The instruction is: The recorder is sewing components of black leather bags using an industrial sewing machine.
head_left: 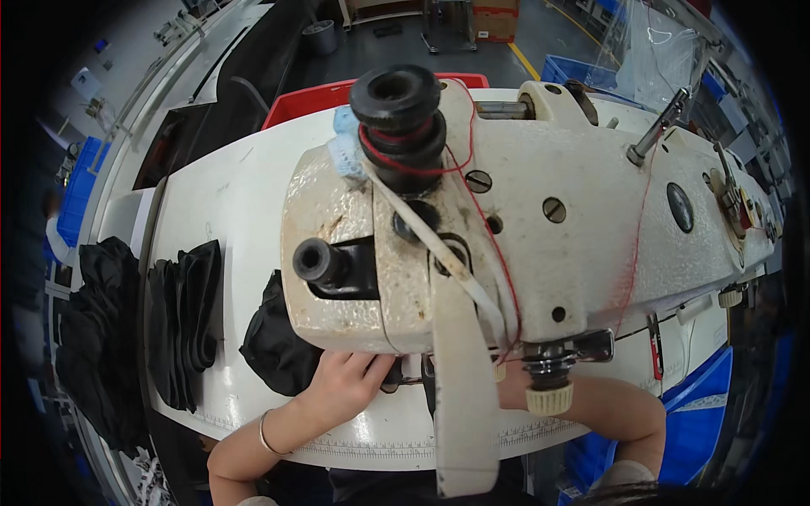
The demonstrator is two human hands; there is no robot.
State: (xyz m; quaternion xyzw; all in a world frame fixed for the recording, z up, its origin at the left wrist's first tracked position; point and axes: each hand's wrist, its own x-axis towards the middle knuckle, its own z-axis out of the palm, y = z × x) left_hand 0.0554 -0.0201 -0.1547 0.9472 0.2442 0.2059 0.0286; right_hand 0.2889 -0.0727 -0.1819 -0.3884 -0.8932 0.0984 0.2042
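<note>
By the table's (253,185) near edge, the left hand (350,386) is beside black cloth (278,350); the right hand (513,388) mostly hides. I can't tell their grip.

Left of sewing machine head (540,244): bare strip of white tabletop (245,219), open for you. Farther left of head: folded black pieces (184,325) close strip off. At head's near left corner: bunched black cloth (277,350) blocks you. On head's near side: pale flat bar (466,396) and cream knob (548,401) obstruct you. Across head's top: red thread (499,257).
</note>
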